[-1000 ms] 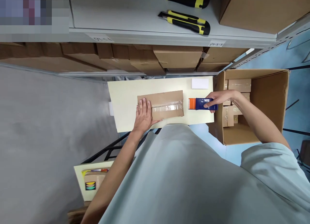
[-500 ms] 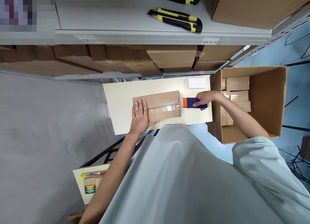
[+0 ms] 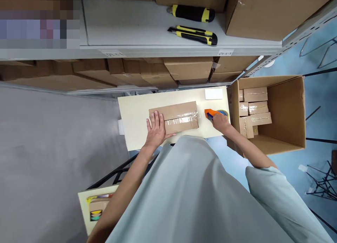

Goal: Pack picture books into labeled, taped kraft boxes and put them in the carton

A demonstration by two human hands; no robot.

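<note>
A long cardboard box [image 3: 177,109] lies on the pale board [image 3: 134,120], with shiny clear tape along its seam and over its right end. Spread fingers of my left hand [image 3: 156,131] rest flat on the box's left part, the thumb along its near edge. To the right of the box, my right hand [image 3: 221,123] is wrapped round an orange and blue tape dispenser [image 3: 210,112]; part of its tape roll shows beyond the fingers. The dispenser stays apart from the box, over the board.
A large open carton [image 3: 286,113] at the right holds several small taped boxes [image 3: 255,94]. A white slip [image 3: 213,94] lies on the board. Two utility knives, one [image 3: 195,35] nearer, are on the grey shelf [image 3: 126,22]. Cardboard boxes [image 3: 188,69] fill the level below.
My right hand has turned the tape dispenser, showing its orange side and tape roll, and lies slightly lower in view. My left hand stays on the box. The camera view has shifted a little.
</note>
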